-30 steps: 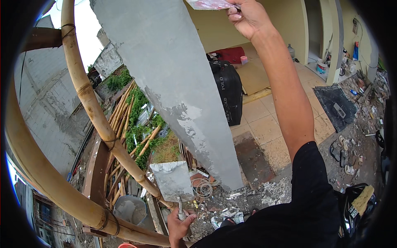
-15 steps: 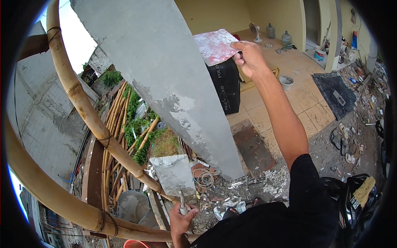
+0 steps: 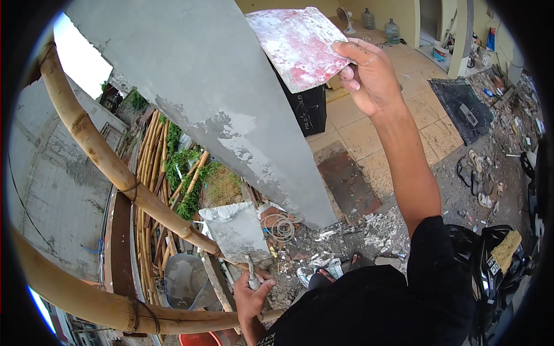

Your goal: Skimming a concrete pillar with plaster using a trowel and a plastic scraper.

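Note:
My right hand point(image 3: 372, 75) is raised, its thumb and fingers pinching the near right corner of a thin flat sheet point(image 3: 300, 52) smeared white and red. In this view the sheet overlaps the edge of a tall grey plastered pillar point(image 3: 213, 98); I cannot tell whether they touch. Low down, my left hand point(image 3: 251, 295) grips the handle of a trowel point(image 3: 236, 236) with a broad, square, grey-coated blade. Pale wet plaster point(image 3: 225, 212) is heaped along the blade's far edge. Rough, patchy plaster shows on the pillar's lower left side.
Bamboo poles point(image 3: 109, 155) tied with wire curve along my left. Below are a grey-coated tub point(image 3: 184, 279), a red bucket point(image 3: 199, 339) and a coiled hose point(image 3: 281, 226). A black mat point(image 3: 461, 109), sandals point(image 3: 476, 173) and rubble lie to the right. Water jugs point(image 3: 392, 32) stand inside the tiled room.
The sheet in my right hand has come nearer to me and looks larger. The view has shifted slightly, with my left hand still on the trowel.

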{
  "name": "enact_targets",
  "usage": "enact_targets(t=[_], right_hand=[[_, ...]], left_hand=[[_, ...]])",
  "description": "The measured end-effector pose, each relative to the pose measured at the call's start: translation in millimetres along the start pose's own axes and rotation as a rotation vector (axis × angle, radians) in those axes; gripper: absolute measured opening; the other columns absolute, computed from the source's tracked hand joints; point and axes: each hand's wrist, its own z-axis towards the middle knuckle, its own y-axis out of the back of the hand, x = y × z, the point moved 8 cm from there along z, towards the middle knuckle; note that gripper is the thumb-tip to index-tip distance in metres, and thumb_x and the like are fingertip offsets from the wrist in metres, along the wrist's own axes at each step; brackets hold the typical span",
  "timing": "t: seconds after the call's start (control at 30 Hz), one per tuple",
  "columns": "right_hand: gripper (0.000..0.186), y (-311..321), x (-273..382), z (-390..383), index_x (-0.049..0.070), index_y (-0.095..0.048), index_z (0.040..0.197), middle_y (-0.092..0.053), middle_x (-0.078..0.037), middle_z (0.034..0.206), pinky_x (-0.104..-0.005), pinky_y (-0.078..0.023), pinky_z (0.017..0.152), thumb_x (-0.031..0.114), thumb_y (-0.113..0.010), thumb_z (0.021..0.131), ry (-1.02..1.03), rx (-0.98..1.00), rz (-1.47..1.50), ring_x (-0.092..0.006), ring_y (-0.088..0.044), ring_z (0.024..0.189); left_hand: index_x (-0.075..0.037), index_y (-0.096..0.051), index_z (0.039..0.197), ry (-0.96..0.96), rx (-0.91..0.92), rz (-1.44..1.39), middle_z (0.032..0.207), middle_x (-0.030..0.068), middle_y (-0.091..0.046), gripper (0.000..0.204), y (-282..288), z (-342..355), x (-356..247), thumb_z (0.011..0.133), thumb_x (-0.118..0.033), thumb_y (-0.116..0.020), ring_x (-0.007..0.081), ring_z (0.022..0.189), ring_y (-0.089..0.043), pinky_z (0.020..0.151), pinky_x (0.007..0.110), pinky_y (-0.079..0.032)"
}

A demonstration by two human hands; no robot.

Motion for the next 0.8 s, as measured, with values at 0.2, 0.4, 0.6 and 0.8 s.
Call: enact_targets(t=[0.2,0.4,0.6,0.8], right_hand=[[0.012,42,-66,-25,-0.001,-0.058,0.093,-0.056,-0.001,0.073,-0.0164,-0.030,0.037,0.008,-0.064,0.087,-0.161,-0.129,-0.055,-0.0030,-0.045,0.049],[0.015,97,-126,-20,-0.004,-0.056,0.098,-0.057,-0.005,0.076,-0.0179,-0.030,0.038,0.003,-0.061,0.087,-0.289,-0.240,-0.079,-0.0046,-0.045,0.049],[0.011,96,-78,-57,-0.003,-0.056,0.095,-0.058,-0.005,0.078,-0.0179,-0.029,0.038,0.002,-0.061,0.086,-0.227,-0.197,-0.014,-0.0046,-0.045,0.050],[0.016,84,-70,-102,-0.003,-0.056,0.100,-0.059,-0.005,0.078,-0.0171,-0.029,0.037,0.005,-0.062,0.087,-0.277,-0.165,0.002,-0.0038,-0.046,0.047]], left_hand=[[-0.003,-0.053,0.076,0.030,-0.022,-0.081,0.077,0.0081,-0.068,0.024,3,-4,9,0.076,-0.003,-0.077,0.0091,0.063,-0.058,0.057,0.024,-0.047],[-0.004,-0.051,0.077,0.052,0.011,-0.068,0.079,0.0118,-0.068,0.022,-6,0,8,0.076,-0.001,-0.073,0.0129,0.063,-0.061,0.058,0.026,-0.049],[-0.003,-0.052,0.077,0.071,0.005,-0.018,0.075,0.0080,-0.068,0.024,-3,-1,10,0.077,-0.002,-0.076,0.0099,0.064,-0.060,0.058,0.025,-0.048],[-0.003,-0.053,0.078,0.105,-0.006,-0.057,0.076,0.0083,-0.068,0.023,-4,1,16,0.078,-0.001,-0.075,0.0103,0.064,-0.060,0.058,0.025,-0.048]])
